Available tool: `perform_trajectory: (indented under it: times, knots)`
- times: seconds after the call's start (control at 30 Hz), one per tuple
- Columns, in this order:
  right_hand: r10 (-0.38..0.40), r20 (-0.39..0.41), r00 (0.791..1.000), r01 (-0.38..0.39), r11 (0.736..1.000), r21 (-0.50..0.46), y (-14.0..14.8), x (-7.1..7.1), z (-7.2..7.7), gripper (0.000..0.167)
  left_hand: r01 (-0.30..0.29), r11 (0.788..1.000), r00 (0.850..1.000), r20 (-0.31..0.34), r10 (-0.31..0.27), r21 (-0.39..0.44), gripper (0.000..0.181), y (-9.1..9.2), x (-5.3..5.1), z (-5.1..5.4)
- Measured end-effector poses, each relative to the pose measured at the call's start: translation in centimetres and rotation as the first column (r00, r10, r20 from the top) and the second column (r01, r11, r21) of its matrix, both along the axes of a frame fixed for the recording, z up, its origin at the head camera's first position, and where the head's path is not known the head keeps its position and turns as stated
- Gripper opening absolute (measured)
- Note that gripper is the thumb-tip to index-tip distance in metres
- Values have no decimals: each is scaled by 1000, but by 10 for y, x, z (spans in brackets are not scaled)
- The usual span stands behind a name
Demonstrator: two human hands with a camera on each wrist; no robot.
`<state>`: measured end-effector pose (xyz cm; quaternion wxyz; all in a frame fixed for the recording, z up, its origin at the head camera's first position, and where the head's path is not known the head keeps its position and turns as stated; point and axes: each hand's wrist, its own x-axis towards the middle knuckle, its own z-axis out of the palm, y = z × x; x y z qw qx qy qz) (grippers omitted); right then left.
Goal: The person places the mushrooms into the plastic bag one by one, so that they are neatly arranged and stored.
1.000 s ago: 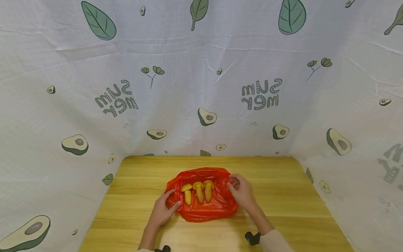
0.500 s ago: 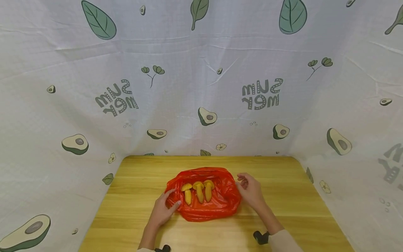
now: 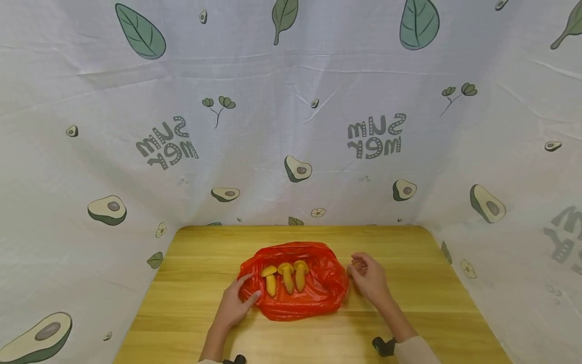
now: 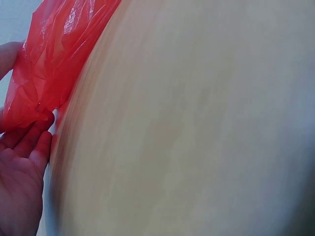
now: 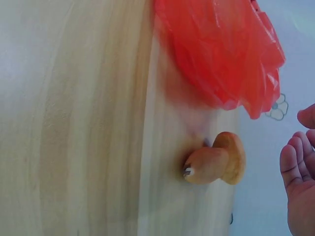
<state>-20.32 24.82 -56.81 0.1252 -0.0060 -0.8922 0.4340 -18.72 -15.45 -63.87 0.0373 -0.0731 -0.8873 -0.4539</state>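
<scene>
A red plastic bag [image 3: 318,298] lies spread on the table, with three yellow-brown mushrooms [image 3: 286,277] side by side on its middle. My left hand [image 3: 233,306] holds the bag's left edge; the left wrist view shows the fingers [image 4: 37,137] tucked against the crinkled plastic, with the thumb on the other side. To the right of the bag, my right hand [image 3: 372,280] is off the plastic, fingers loosely bent and holding nothing. In the right wrist view another mushroom [image 5: 216,160] lies on the wood beside the bag; the head view does not show it.
The wooden table [image 3: 204,253] has light grain and rounded far corners. A white cloth [image 3: 254,146] printed with avocados and leaves hangs behind it and along both sides.
My right hand has let go of the bag's right edge and drawn away to the right. That edge has settled slightly outward. The left hand and the three mushrooms have stayed put.
</scene>
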Motion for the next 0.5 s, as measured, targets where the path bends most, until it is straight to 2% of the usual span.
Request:
perform_trajectory:
  times: [0.23, 0.5]
  knots:
    - [1, 18, 1000, 0, 1000, -11, 8, 3, -6, 30, 2, 1000, 1000, 7, -2, 9, 61, 0, 0, 1]
    - [-16, 37, 999, 16, 1000, 22, 17, 7, -13, 32, 1, 1000, 1000, 7, -1, 10, 61, 0, 0, 2]
